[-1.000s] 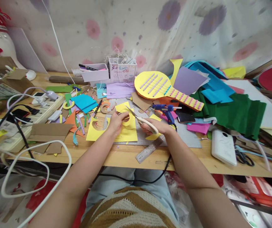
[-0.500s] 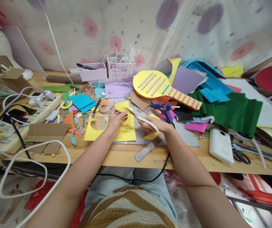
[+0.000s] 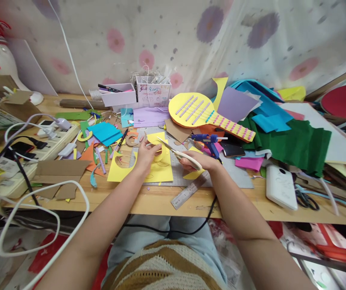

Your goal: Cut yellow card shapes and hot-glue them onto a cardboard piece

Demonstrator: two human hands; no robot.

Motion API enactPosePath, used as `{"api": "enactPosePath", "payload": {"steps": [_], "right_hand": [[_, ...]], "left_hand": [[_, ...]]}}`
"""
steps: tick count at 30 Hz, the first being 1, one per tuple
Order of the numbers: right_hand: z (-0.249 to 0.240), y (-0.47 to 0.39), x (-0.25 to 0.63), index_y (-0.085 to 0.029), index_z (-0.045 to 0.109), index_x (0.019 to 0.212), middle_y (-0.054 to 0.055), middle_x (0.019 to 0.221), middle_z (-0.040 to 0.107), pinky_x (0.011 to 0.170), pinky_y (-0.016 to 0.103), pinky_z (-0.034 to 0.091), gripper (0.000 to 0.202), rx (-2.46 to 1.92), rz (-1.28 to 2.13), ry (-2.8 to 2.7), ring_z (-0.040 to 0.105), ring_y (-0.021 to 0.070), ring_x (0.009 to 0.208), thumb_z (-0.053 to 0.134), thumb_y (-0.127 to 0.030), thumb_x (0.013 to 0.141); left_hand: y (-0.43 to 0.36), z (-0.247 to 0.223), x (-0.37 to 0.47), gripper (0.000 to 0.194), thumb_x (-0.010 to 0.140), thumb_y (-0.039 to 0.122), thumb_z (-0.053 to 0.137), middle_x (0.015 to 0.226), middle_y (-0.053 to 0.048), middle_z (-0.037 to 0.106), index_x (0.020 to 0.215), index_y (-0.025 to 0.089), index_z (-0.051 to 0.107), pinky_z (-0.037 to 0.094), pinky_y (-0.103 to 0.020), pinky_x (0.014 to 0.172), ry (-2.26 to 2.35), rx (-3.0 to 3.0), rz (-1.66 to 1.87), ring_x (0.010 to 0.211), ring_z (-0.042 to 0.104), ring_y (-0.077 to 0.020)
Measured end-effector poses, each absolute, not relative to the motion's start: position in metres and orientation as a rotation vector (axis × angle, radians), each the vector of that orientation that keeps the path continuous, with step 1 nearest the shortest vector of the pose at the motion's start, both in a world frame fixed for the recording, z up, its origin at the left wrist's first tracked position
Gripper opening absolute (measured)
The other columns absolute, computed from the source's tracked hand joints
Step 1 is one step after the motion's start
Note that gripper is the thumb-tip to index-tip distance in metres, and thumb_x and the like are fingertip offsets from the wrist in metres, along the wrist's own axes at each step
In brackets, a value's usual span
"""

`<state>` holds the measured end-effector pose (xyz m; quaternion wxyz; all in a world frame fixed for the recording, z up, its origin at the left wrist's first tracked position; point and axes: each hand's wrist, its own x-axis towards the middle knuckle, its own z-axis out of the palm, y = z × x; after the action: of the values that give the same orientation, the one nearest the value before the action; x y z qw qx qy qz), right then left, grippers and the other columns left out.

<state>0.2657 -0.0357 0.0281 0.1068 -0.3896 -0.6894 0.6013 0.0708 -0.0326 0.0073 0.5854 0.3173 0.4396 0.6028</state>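
Observation:
My left hand is closed on a yellow sheet with curved cut-outs at its left and faint drawn outlines near its right edge. My right hand grips white-handled scissors, whose blades point up and left over the sheet, beside my left fingers. Whether the blades touch the paper cannot be made out. A metal ruler lies slanted just below my right hand, partly on the grey mat. Behind my right hand rests a blue glue gun.
A yellow paper guitar lies at the back, near a white pen box. Green fabric and a white power bank are at right. Cables and a power strip crowd the left, with paper scraps nearby.
The view has tilted slightly, so the table sits a little lower in the picture. Both hands keep nearly the same place, still on the sheet and scissors.

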Motion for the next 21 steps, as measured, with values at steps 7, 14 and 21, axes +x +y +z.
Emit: {"api": "enactPosePath", "payload": {"steps": [7,14,21], "right_hand": [[0.0257,-0.0332,0.2691,-0.018,0.037,0.069,-0.007,0.049,0.037,0.039,0.019,0.023,0.049,-1.087,1.794,-2.045,0.031,0.0041,0.042,0.057,-0.062,0.069],[0.0263,-0.034,0.2704,-0.018,0.036,0.068,-0.007,0.048,0.037,0.038,0.019,0.022,0.053,-1.099,1.806,-2.033,0.03,0.0038,0.041,0.053,-0.068,0.068],[0.0244,-0.0331,0.2719,-0.018,0.035,0.069,-0.007,0.05,0.036,0.038,0.019,0.022,0.054,-1.105,1.84,-2.032,0.029,0.004,0.041,0.052,-0.069,0.068]], "left_hand": [[-0.031,0.0047,0.0702,0.049,0.047,0.023,0.076,0.059,0.006,0.054,0.084,0.018,0.044,0.044,-0.023,0.06,1.061,0.74,1.446,0.056,0.052,-0.0078],[-0.03,0.003,0.0695,0.048,0.048,0.023,0.075,0.062,0.005,0.057,0.083,0.018,0.043,0.044,-0.022,0.059,1.076,0.746,1.441,0.059,0.055,-0.0082],[-0.0268,-0.0008,0.068,0.048,0.049,0.021,0.074,0.06,0.006,0.057,0.083,0.019,0.041,0.045,-0.023,0.061,1.104,0.73,1.468,0.057,0.057,-0.0085]]}}
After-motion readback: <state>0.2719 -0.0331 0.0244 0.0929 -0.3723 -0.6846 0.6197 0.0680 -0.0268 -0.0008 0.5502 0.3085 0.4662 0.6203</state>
